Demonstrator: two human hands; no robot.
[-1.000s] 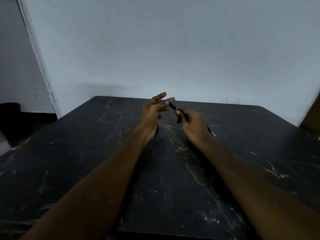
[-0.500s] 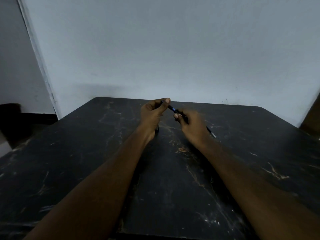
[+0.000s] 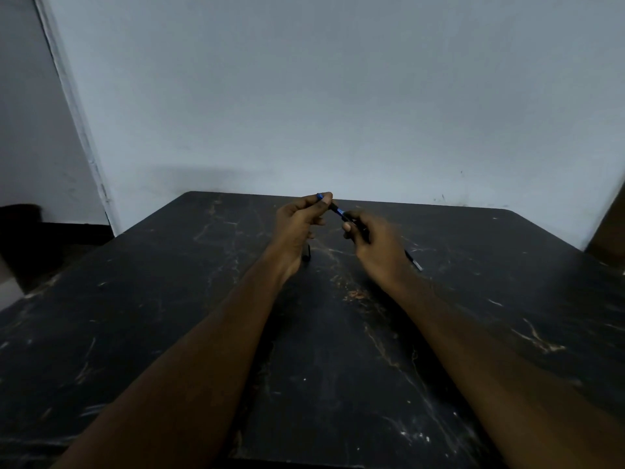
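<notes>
After the left hand point(image 3: 297, 222) closed its spread fingers, it and the right hand point(image 3: 376, 247) pinched the pen point(image 3: 338, 210) over the table point(image 3: 162, 299), likely uncapping.

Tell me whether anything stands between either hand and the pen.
Nothing visible does. The left hand pinches the pen at its blue end, and the right hand grips its barrel, so both are in direct contact with it above the black table.
</notes>
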